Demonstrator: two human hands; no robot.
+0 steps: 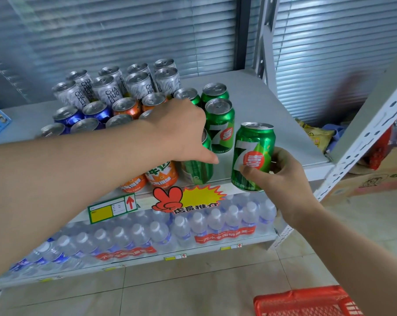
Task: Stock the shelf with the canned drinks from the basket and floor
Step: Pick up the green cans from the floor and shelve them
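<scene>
Under left hand [181, 131], half-hidden green can [198, 169]

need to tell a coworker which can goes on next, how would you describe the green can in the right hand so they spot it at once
Start at the grey shelf stocked with cans, then go to its front right edge. There the right hand holds a green can with a big white 7 and a red dot. It is the only green can off the shelf board, held in front of its edge.
</scene>
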